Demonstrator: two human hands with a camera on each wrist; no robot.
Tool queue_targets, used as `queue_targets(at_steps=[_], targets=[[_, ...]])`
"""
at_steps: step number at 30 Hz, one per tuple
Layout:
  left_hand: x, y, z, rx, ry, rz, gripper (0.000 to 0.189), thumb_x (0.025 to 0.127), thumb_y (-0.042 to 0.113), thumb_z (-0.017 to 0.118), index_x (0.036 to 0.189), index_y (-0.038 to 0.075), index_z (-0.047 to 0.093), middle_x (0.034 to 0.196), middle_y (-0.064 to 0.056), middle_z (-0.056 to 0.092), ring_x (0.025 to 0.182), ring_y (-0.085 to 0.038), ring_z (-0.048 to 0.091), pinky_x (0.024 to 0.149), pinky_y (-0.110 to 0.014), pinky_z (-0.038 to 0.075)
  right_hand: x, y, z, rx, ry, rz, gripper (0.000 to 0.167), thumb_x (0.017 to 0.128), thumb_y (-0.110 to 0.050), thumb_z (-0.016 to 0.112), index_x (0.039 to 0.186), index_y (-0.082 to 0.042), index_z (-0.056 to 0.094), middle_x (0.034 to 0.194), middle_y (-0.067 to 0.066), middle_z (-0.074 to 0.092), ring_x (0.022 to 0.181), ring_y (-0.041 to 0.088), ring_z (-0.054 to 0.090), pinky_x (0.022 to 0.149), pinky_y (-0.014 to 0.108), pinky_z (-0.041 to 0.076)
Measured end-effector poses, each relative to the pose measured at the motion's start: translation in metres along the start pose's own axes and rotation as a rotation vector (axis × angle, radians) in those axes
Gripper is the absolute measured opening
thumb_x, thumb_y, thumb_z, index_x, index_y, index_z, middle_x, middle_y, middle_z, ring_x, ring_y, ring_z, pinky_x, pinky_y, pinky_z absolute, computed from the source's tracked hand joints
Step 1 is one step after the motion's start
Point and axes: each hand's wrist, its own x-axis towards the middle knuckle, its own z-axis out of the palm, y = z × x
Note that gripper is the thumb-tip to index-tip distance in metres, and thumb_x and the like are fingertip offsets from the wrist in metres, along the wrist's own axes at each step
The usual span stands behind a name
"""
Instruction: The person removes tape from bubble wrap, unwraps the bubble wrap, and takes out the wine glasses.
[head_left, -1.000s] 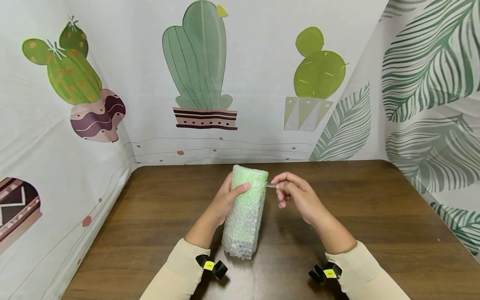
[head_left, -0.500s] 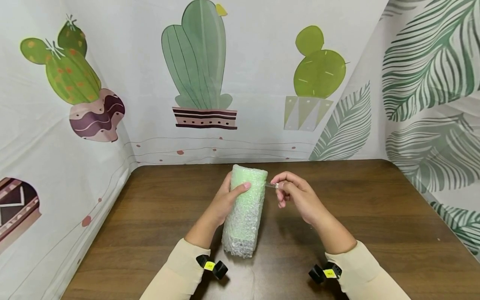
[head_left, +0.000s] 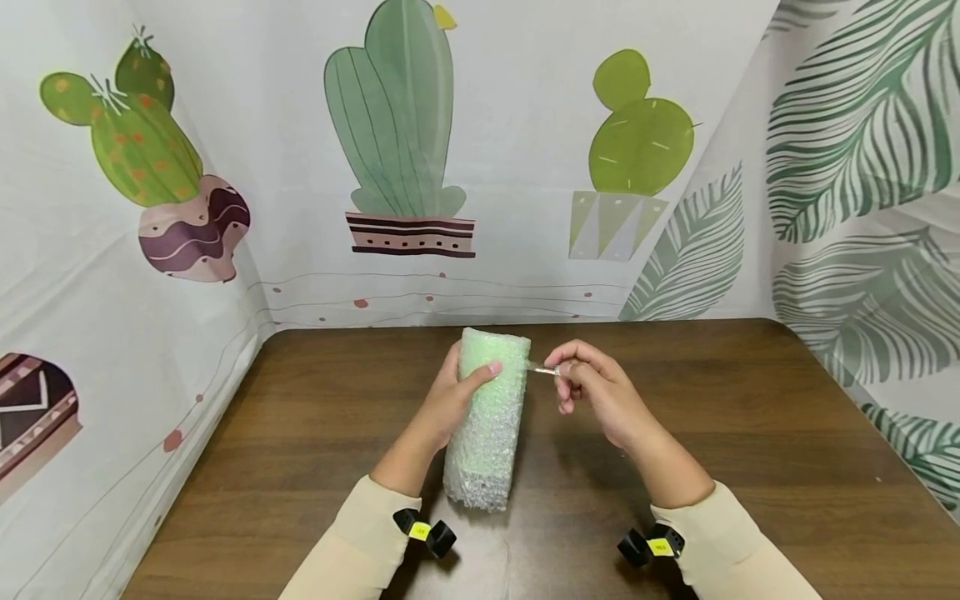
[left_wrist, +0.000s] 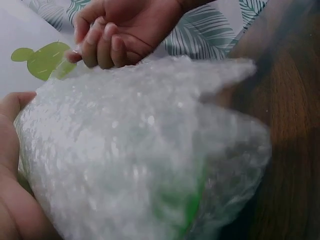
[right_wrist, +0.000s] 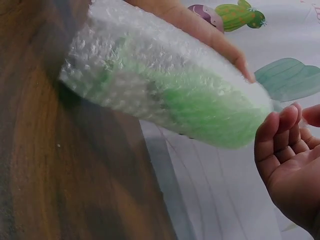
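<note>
A bubble-wrapped bundle (head_left: 483, 433), pale green in its upper part and clear at its crumpled lower end, stands tilted over the table in the head view. My left hand (head_left: 446, 404) grips it from the left, thumb across the front; the other fingers are hidden behind it. From its upper right side stretches a short clear strip, seemingly tape (head_left: 542, 368). My right hand (head_left: 596, 392) pinches the strip's free end between thumb and forefinger. In the left wrist view the bubble wrap (left_wrist: 115, 135) gapes open at one end, with something bright green (left_wrist: 192, 207) inside.
The brown wooden table (head_left: 315, 417) extends around both hands. Behind it and along the sides hangs a white cloth (head_left: 517, 125) printed with cacti and leaves. Black wrist cameras (head_left: 440, 539) sit on both cream sleeves (head_left: 360, 542).
The bundle has shifted slightly left, and its lower end has risen a little. The gap between it and my right fingers has widened slightly, with more strip showing. Both grips stay the same.
</note>
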Motion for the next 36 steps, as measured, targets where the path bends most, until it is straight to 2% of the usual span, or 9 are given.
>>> queue_targets(at_steps=[11,17,23,28,33,36], targets=[[-0.001,0.001,0.004,0.019,0.041,-0.002,0.076,0.092,0.038,0.070,0.155,0.030,0.027,0.128,-0.018,0.056,0.089,-0.023,0.067,0.075,-0.039,0.060,-0.003,-0.001,0.000,-0.003,-0.034,-0.017,0.022,0.102,-0.006,0.039,0.112,0.007,0.054,0.069,0.001,0.052,0.059,0.013,0.052,0.057,0.032,0.052],[-0.003,0.003,0.008,0.073,0.075,0.024,0.082,0.091,0.041,0.072,0.156,0.029,0.024,0.134,-0.016,0.054,0.099,-0.026,0.066,0.080,-0.040,0.059,-0.003,0.001,0.003,-0.016,-0.052,-0.058,0.021,0.106,-0.013,0.045,0.110,0.004,0.057,0.074,0.002,0.054,0.063,0.013,0.056,0.060,0.031,0.054],[-0.006,0.004,0.012,0.135,0.118,0.038,0.092,0.088,0.048,0.074,0.159,0.030,0.019,0.142,-0.013,0.051,0.112,-0.031,0.062,0.090,-0.044,0.057,-0.001,0.006,0.006,0.002,-0.097,-0.097,0.021,0.106,-0.015,0.051,0.110,0.004,0.060,0.097,0.011,0.065,0.085,0.018,0.070,0.072,0.036,0.061],[-0.008,0.003,0.013,0.148,0.137,0.053,0.093,0.087,0.050,0.074,0.159,0.033,0.018,0.144,-0.011,0.049,0.115,-0.031,0.060,0.091,-0.045,0.056,0.000,0.007,0.008,0.015,-0.099,-0.097,0.029,0.106,-0.015,0.051,0.117,0.011,0.057,0.115,0.015,0.068,0.105,0.025,0.072,0.087,0.038,0.061],[-0.007,0.003,0.013,0.136,0.128,0.062,0.092,0.088,0.048,0.074,0.158,0.034,0.018,0.141,-0.013,0.051,0.110,-0.031,0.063,0.086,-0.043,0.057,0.001,0.008,0.008,0.024,-0.103,-0.099,0.033,0.107,-0.016,0.049,0.120,0.014,0.055,0.121,0.011,0.068,0.111,0.024,0.071,0.094,0.037,0.059],[-0.006,0.003,0.013,0.131,0.123,0.065,0.091,0.088,0.047,0.074,0.158,0.033,0.018,0.141,-0.014,0.051,0.110,-0.031,0.063,0.086,-0.043,0.057,0.002,0.008,0.009,0.030,-0.100,-0.096,0.034,0.107,-0.018,0.049,0.121,0.014,0.054,0.122,0.011,0.068,0.112,0.027,0.070,0.095,0.037,0.059]])
